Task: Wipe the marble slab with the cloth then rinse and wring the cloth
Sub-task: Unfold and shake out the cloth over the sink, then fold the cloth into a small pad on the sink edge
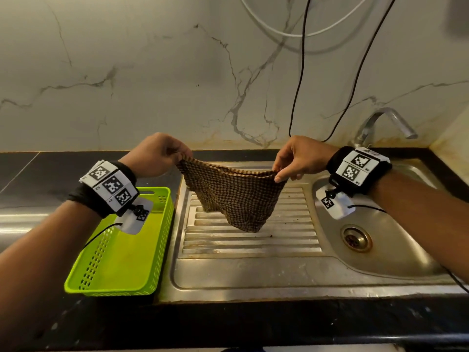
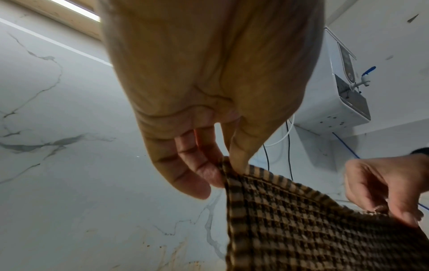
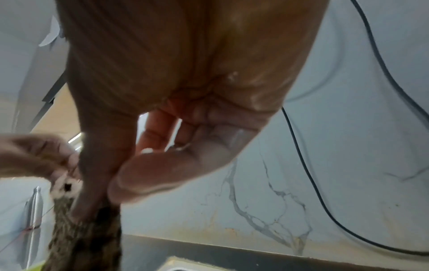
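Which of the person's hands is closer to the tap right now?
The right hand. It holds one end of the cloth up just left of the tap, near the sink bowl. The left hand holds the other end farther left, above the green basket side.
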### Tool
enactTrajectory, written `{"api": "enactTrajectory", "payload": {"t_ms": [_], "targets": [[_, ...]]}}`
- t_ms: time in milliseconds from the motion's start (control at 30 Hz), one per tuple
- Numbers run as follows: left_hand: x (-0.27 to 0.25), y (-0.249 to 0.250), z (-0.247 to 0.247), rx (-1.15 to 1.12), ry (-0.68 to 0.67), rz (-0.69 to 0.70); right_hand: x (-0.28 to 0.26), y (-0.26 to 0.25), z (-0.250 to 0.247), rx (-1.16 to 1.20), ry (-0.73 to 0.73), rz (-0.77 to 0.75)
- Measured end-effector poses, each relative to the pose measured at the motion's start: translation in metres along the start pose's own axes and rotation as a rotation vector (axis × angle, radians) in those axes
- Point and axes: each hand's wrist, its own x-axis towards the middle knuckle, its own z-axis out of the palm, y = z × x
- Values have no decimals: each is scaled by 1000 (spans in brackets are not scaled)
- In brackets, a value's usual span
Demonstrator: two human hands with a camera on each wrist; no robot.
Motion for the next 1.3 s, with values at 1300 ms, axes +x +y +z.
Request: {"api": "enactTrajectory", "payload": {"t_ms": [1300], "targets": [[-59, -1, -5, 214, 177, -5, 3, -24, 18, -270, 329, -96]]}}
